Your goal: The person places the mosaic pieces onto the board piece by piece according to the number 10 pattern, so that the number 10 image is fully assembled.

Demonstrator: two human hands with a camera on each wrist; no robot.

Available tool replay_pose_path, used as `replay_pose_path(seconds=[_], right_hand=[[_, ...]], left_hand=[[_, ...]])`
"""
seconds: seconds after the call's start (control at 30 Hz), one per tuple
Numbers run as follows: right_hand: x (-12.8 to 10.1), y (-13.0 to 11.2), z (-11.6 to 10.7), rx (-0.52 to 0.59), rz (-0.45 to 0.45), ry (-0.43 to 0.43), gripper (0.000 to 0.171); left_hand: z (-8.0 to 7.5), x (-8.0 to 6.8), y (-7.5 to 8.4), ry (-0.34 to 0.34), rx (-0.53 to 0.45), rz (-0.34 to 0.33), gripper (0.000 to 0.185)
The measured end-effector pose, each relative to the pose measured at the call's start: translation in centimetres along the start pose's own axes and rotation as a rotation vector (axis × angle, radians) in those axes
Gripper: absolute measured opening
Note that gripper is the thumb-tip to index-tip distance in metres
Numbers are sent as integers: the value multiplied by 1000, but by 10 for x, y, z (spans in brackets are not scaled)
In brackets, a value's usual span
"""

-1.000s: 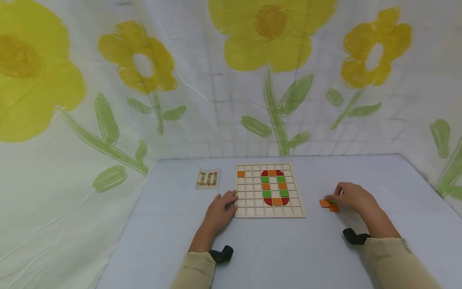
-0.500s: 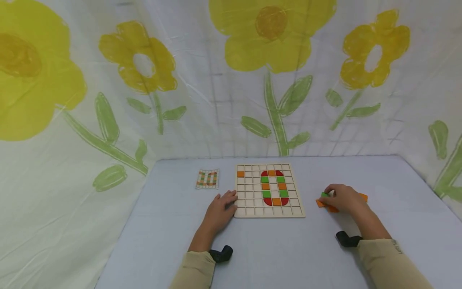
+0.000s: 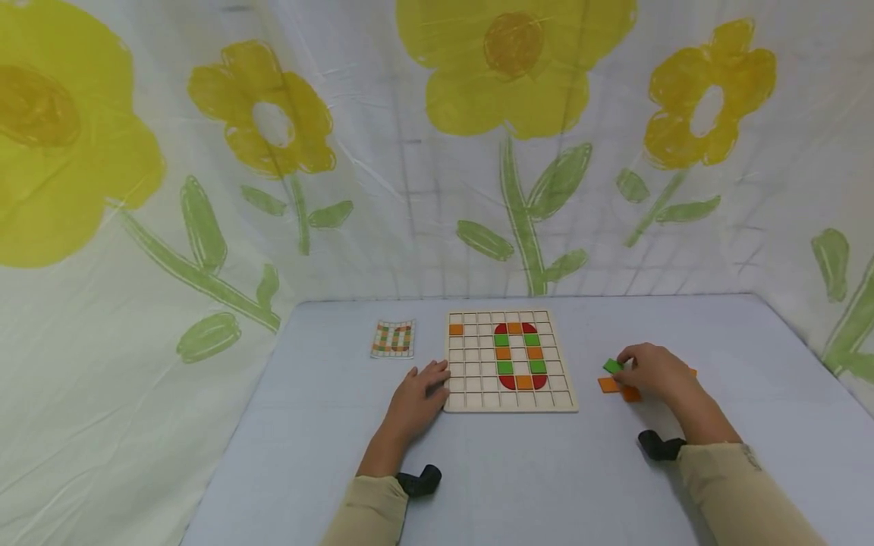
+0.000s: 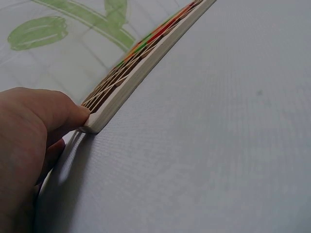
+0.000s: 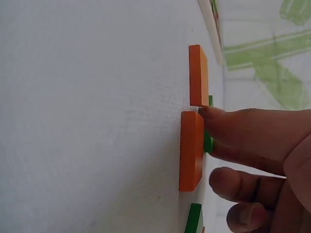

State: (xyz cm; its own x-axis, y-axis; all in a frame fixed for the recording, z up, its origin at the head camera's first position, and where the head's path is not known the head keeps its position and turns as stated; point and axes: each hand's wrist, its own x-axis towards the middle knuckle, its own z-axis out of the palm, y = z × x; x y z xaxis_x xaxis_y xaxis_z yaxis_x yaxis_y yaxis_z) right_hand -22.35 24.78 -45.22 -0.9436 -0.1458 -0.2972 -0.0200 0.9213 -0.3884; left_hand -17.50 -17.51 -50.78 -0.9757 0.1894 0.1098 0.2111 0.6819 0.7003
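My left hand (image 3: 416,398) rests at the left edge of a square wooden grid board (image 3: 471,385), its fingers relaxed. In the left wrist view the thumb (image 4: 68,111) touches the corner of the board (image 4: 114,102). Red, green and orange tiles form an oval ring on the board, and one orange tile (image 3: 456,330) sits near its upper left corner. Right of the board, my right hand (image 3: 655,371) pinches a green tile (image 3: 611,365) between thumb and bent forefinger. Orange tiles (image 3: 608,385) lie under and beside it. In the right wrist view the thumb partly hides the green tile (image 5: 208,141).
A small pattern card (image 3: 393,339) lies left of the board, slightly curled. Another green tile (image 5: 193,218) shows low in the right wrist view. An orange tile (image 3: 693,372) peeks out behind the right hand. A flower-printed curtain (image 3: 382,250) hangs behind the table.
My right hand has shifted slightly left, and the green tile has come out from under its fingers, away from the orange tiles. The left hand and board stay put.
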Motion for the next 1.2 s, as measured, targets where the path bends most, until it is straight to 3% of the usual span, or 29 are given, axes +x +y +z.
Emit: replay_pose_path(seconds=[0.17, 0.37, 0.6, 0.87, 1.2], right_hand=[[7, -5, -1, -8, -22, 10, 39], [26, -23, 1, -22, -118, 49, 35], [54, -84, 5, 44, -261, 57, 33], [91, -161, 21, 19, -389, -28, 34], [123, -197, 40, -35, -392, -117, 33]], left_hand=[[-1, 0, 1, -3, -3, -4, 35], [-3, -1, 1, -10, 0, 2, 36], [-3, -1, 2, -7, 0, 13, 36], [-2, -1, 1, -5, -2, 10, 36], [-4, -1, 4, -14, -1, 10, 36]])
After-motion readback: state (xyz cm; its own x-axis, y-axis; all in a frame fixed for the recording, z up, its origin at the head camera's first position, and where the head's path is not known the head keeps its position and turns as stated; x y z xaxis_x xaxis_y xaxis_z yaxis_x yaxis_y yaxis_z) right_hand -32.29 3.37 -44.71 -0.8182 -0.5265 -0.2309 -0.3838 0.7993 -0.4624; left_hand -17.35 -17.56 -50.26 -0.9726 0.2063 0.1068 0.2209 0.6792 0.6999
